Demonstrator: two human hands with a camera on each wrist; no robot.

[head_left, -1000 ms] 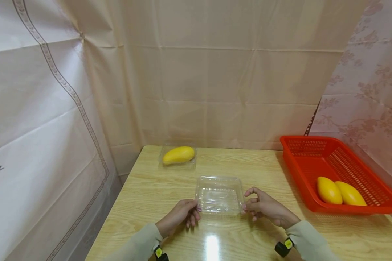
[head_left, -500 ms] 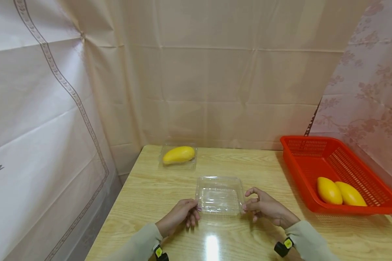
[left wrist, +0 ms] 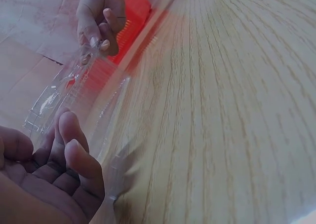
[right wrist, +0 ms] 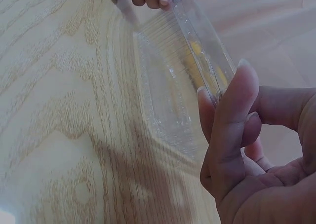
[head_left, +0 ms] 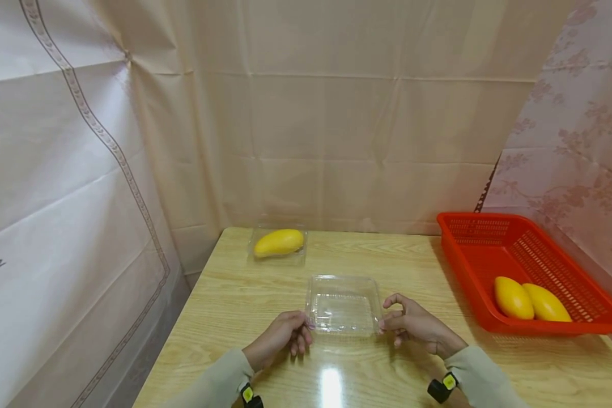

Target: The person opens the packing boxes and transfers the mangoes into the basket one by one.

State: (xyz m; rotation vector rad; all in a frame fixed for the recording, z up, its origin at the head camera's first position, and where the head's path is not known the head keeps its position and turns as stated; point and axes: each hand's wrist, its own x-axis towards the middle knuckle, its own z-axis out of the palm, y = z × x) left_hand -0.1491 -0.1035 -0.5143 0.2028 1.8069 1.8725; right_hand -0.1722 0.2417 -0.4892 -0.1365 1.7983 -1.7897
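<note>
A clear plastic clamshell box (head_left: 343, 306) sits at the middle of the table with nothing inside it. My left hand (head_left: 284, 333) pinches its near left corner between thumb and fingers, the other fingers loosely bent. At the near right corner, my right hand (head_left: 417, 324) pinches the rim with thumb and fingertips, index finger raised. In the right wrist view, the box's rim (right wrist: 201, 56) runs from one hand to the other. The left wrist view has the clear wall (left wrist: 74, 93) between both hands, with the red basket behind it.
A yellow mango (head_left: 279, 242) lies in another clear plastic box (head_left: 303, 256) at the table's back left. On the right stands a red plastic basket (head_left: 469, 283) holding two yellow mangoes (head_left: 513, 298). Beige cloth (head_left: 336, 141) hangs behind the wooden table (head_left: 224, 294).
</note>
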